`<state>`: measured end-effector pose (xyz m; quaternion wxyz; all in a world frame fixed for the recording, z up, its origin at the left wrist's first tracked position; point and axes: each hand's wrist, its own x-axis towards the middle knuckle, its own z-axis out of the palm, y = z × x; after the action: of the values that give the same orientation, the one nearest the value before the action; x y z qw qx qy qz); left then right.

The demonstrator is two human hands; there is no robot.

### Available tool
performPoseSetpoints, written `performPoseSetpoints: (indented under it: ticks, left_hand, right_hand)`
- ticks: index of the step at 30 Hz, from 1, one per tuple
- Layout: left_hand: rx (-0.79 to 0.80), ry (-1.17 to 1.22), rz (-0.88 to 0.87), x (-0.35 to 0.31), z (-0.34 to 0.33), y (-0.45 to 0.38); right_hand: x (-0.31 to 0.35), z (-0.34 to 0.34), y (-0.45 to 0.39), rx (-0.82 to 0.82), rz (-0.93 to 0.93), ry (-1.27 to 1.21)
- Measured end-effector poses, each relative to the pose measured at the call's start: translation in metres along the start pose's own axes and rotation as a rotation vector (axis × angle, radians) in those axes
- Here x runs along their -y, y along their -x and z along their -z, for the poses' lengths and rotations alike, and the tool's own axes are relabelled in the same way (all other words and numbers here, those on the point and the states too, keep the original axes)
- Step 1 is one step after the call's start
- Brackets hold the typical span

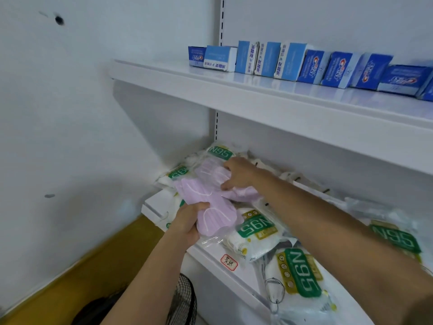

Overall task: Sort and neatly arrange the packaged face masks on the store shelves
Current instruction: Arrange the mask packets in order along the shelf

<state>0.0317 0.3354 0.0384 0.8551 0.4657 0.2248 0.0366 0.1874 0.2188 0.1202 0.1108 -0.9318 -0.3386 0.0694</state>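
Slippage is the main risk here: the pink mask packets (212, 202) are in slick clear wrap, fanned rather than squared, and held only at two ends. If either grip loosens, the lower packet could slide off the front lip of the lower shelf (210, 256) toward the floor at 7 o'clock. The pull of the right hand could also drag the N95 packets (255, 227) lying beneath and beside the pink ones, untidying the pile further; those at 5 o'clock already overhang the shelf edge and look easy to knock off with a forearm.

The left hand (187, 221) comes up from 6 o'clock, palm turned up, its thumb over the near end of the lowest pink packet and its fingers curled beneath, gripping it. The right hand (236, 173) reaches across from 4 o'clock, knuckles up, its fingers bent down and pinching the far pink packets at the pile's 12 o'clock end. The pink packets lie at the left end of the lower shelf, on top of white N95 packs, near the wall corner. Toothpaste boxes (304, 64) stand on the upper shelf (234, 90), well apart.
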Motion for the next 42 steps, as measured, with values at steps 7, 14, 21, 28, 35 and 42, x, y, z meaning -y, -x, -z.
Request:
performPoseSetpoints:
  ticks: [7,14,21,28,35,42]
  left_hand:
    - [-0.052,-0.003,0.005,0.000,-0.002,-0.001]
    - [-0.080,0.026,0.006,0.002,-0.002,0.004]
    - [-0.129,0.244,-0.197,0.000,0.002,0.034]
    - [-0.260,0.220,-0.337,-0.019,-0.016,0.070]
    - [0.011,0.163,-0.250,0.005,-0.087,0.108]
    - [0.249,-0.051,-0.251,0.104,-0.223,0.170]
  right_hand:
    - [-0.005,-0.012,0.003,-0.116,-0.060,0.039]
    - [-0.022,0.024,0.003,-0.340,-0.073,-0.205]
    - [0.000,0.080,0.044,-0.210,-0.089,-1.285]
    - [0.056,0.027,0.075,-0.177,-0.032,-1.019]
    - [0.035,0.023,0.160,-0.590,-0.133,-0.769]
    - [-0.089,0.028,0.353,-0.691,-0.352,-0.917]
